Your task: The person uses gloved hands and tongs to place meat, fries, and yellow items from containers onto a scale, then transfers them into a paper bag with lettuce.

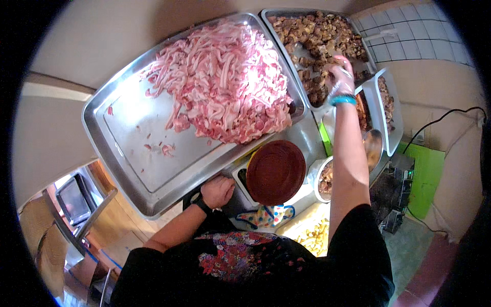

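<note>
My right hand [341, 77], in a clear glove with a teal band at the wrist, reaches into a metal tray [369, 56] of browned meat chunks [327, 30]. Its fingers are curled among the chunks; what they hold, if anything, is hidden. Down by the counter edge rests my left hand [219, 192], closed with nothing visible in it, a dark watch on its wrist. Just right of it is a round brown dish [276, 173], tilted over a white container. A large metal tray [123, 163] beyond the left hand holds a heap of raw sliced meat [230, 82].
Beside my right forearm stand a white tub [383, 112] with meat, a metal bowl [372, 148] and a white pot [319, 184] with food. Nearer me are a polka-dot cloth [267, 216] and a container of pale yellow pieces [314, 238]. A cable hangs at right.
</note>
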{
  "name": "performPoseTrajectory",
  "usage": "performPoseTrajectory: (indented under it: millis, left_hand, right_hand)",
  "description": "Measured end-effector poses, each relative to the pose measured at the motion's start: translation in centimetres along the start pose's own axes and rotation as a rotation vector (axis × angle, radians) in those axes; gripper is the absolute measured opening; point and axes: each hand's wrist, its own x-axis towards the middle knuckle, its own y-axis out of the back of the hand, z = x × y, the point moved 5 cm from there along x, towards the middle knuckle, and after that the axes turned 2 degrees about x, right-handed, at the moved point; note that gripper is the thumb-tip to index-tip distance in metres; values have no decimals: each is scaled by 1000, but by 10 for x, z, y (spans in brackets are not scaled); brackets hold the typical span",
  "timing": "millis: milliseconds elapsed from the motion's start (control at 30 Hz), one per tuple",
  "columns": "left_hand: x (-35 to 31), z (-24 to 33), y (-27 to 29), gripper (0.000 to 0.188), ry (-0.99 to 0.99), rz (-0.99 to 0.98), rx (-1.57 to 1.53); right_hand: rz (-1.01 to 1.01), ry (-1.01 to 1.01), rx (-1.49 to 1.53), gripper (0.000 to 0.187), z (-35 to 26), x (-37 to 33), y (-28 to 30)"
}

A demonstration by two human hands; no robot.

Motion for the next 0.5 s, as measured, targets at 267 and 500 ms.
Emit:
performPoseTrajectory:
  millis: [267,500]
  left_hand:
    - [2,4,8,11,-39,51,-15]
    - [7,7,11,14,-68,88,2]
  right_hand:
    - [-543,-17,-370,37,-42,-194,-33]
    - [-613,175,-824,38,-20,-261,-51]
